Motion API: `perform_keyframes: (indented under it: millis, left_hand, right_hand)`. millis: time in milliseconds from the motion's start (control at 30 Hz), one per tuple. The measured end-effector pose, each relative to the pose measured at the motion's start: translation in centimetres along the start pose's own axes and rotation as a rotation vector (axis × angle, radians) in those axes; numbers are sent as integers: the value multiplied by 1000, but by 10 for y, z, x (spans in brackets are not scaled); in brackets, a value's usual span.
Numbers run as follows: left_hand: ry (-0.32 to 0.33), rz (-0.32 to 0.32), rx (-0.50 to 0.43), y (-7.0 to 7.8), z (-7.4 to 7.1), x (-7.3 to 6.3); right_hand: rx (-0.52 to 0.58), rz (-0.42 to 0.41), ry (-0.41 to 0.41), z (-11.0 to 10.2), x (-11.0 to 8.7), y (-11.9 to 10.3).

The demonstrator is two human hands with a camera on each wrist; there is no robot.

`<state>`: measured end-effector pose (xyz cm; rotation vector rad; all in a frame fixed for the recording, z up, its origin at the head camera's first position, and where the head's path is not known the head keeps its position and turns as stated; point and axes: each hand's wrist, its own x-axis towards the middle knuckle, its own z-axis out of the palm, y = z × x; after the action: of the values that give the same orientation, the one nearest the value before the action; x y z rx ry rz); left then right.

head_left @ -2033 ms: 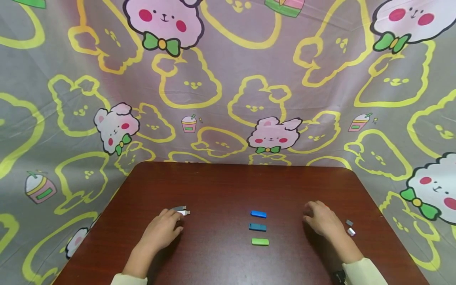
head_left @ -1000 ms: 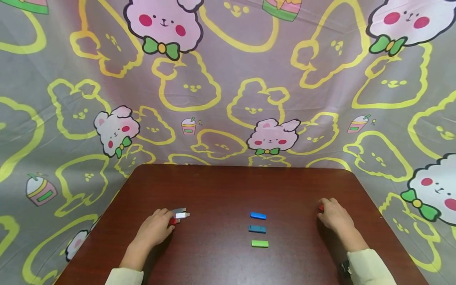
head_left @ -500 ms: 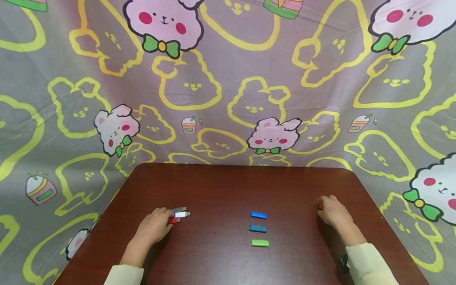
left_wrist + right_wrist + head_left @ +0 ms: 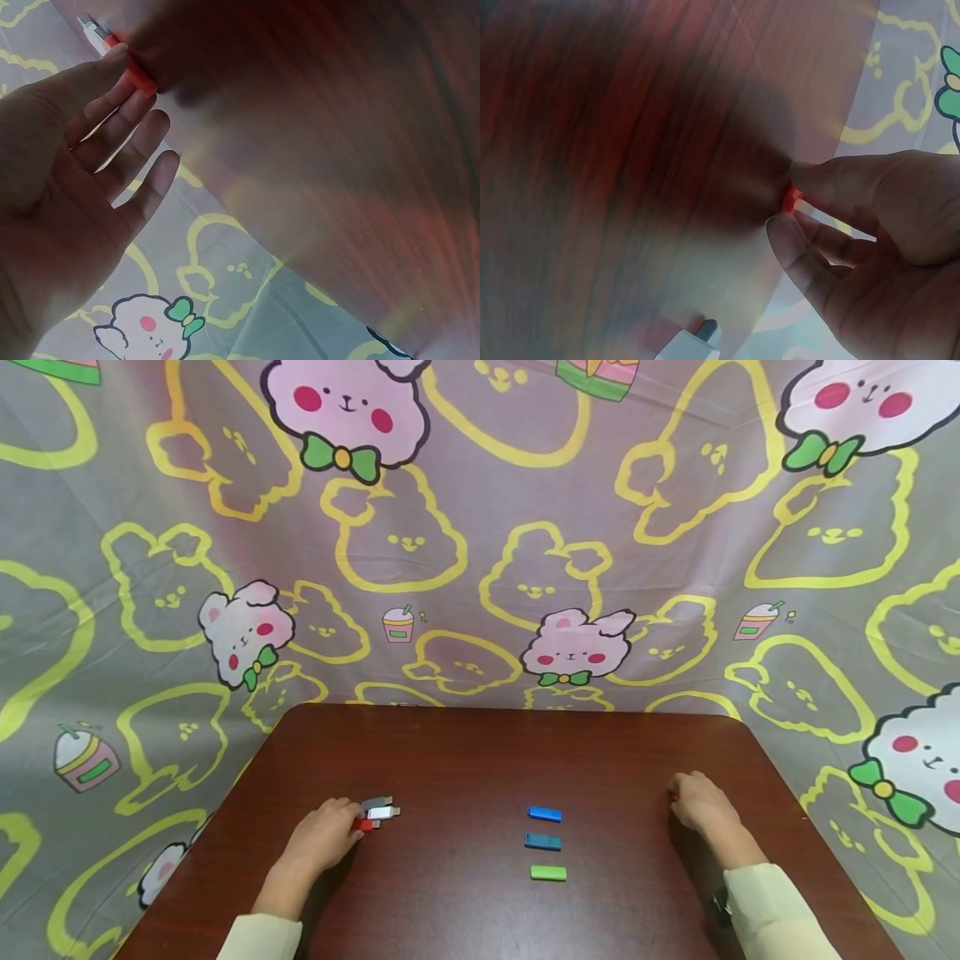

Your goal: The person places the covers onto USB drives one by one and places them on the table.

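Note:
On the left side of the table, my left hand point(image 4: 318, 842) pinches a red USB stick point(image 4: 136, 73) between thumb and fingers. In the head view, the red stick lies beside a white USB stick point(image 4: 382, 813) and a grey USB stick point(image 4: 377, 802), plugs pointing right. At the table's right, my right hand point(image 4: 708, 817) pinches a small red cap point(image 4: 790, 199) between thumb and fingertips. A white cap point(image 4: 686, 347) and a grey cap point(image 4: 707, 328) lie close to it in the right wrist view; my right hand and arm hide them in the head view.
Between the hands lie a blue USB stick point(image 4: 544, 814), a teal USB stick point(image 4: 542, 842) and a green USB stick point(image 4: 548, 873), roughly in a column. A patterned cloth point(image 4: 465, 552) hangs behind and beside the brown table point(image 4: 450, 743).
Since two seconds ago, my left hand has shifted slightly left, revealing the red stick. My right hand has moved right, over the loose caps, and a red cap shows in its fingers.

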<state>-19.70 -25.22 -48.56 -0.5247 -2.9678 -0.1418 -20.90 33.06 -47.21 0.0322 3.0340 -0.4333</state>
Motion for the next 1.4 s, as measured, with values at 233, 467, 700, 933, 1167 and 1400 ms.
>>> perform_keyframes:
  millis: [233,467,700,933,1167,1400]
  left_hand:
    - [4,16,-24,-3,1,2]
    - [-2,15,-34,-6,3,1]
    - [-25,6,-43,-6,0,-2]
    - [-61,-6,-89,-2,-6,-1]
    - [-81,7,-211,14,-11,2]
    - [-15,112,-296,34,-13,5]
  right_hand:
    - [-8,-12,4,-2,0,0]
    - [13,24,-33,-2,2,2]
    - [0,4,-12,0,1,2]
    - [30,11,-13,-2,-3,-3]
    - [115,-8,5,-5,-16,-14]
    - [199,-145,113,4,-33,-32]
